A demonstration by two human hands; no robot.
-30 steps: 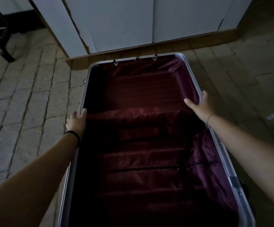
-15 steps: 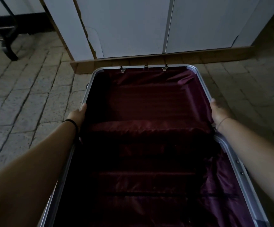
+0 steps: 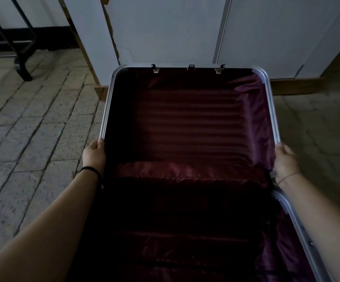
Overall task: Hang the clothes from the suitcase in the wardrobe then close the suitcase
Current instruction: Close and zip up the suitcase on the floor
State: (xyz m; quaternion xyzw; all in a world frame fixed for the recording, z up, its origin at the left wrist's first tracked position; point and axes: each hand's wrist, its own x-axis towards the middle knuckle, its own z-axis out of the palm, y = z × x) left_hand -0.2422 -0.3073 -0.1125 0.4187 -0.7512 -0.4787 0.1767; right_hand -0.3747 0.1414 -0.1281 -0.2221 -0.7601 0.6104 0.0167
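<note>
The suitcase lies open on the floor, lined in dark red fabric, with a silver metal frame. No clothes show inside it. Its far half, the suitcase lid (image 3: 271, 102), is tilted up toward me, with three latches along its top edge. My left hand (image 3: 94, 155) grips the lid's left rim near the hinge. On the lid's right rim, my right hand (image 3: 285, 162) holds on at the same height. The near half of the suitcase (image 3: 295, 224) rests flat below my arms.
The white wardrobe (image 3: 165, 31) stands right behind the suitcase with its doors closed, on a wooden base (image 3: 295, 85). Black metal furniture legs (image 3: 20, 58) stand at the far left. Stone tile floor (image 3: 33, 129) lies on both sides.
The lid has risen from nearly flat to tilted up toward me. Both hands went from resting on the rims to gripping them and lifting.
</note>
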